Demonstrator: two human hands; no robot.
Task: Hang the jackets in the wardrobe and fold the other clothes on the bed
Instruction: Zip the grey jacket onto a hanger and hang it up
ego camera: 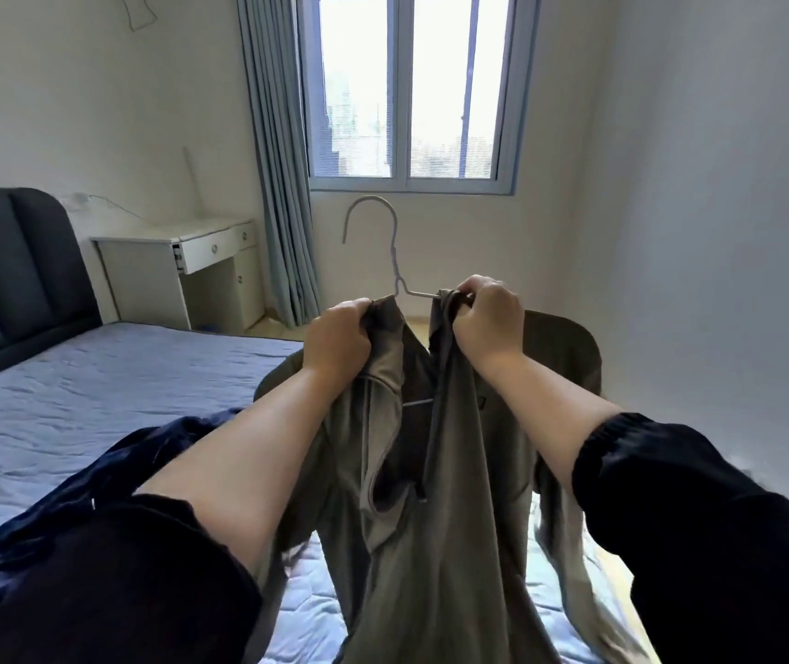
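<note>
An olive-green jacket hangs in front of me on a thin metal hanger, whose hook points up and left. My left hand grips the jacket's left front edge near the collar. My right hand grips the right front edge together with the hanger's wire arm. The jacket front is parted between my hands and its lower part drapes down over the bed. A dark blue garment lies on the bed under my left forearm. No wardrobe is in view.
A dark padded headboard stands at the left. A white desk with drawers sits in the far corner beside grey-blue curtains. A window is straight ahead, a plain wall to the right.
</note>
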